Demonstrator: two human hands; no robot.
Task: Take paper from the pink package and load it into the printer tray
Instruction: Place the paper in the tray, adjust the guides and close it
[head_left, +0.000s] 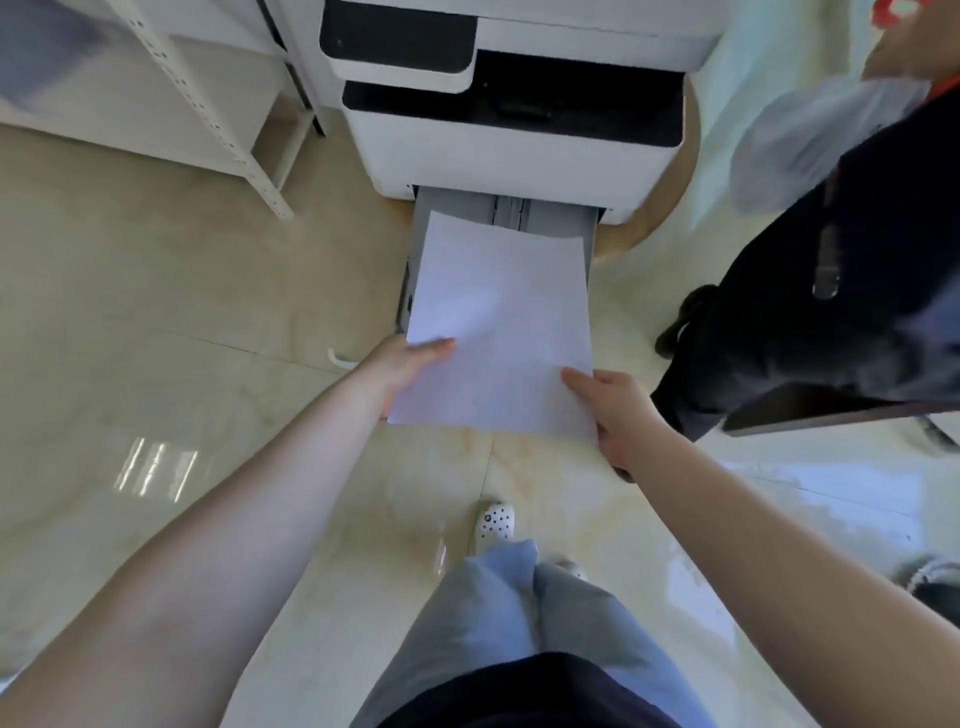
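A white stack of paper (501, 322) hangs over the pulled-out grey printer tray (545, 215), its far edge above the tray's inner end. My left hand (410, 369) grips the stack's near left corner, thumb on top. My right hand (615, 410) holds the near right corner. The white and black printer (509, 150) stands on the floor straight ahead. The pink package is not in view.
A white metal shelf frame (208, 104) stands at the left of the printer. Another person in dark clothes (831, 291) stands close on the right, beside a dark board edge (831, 410). My feet and legs (498, 525) are below the paper on the glossy tiled floor.
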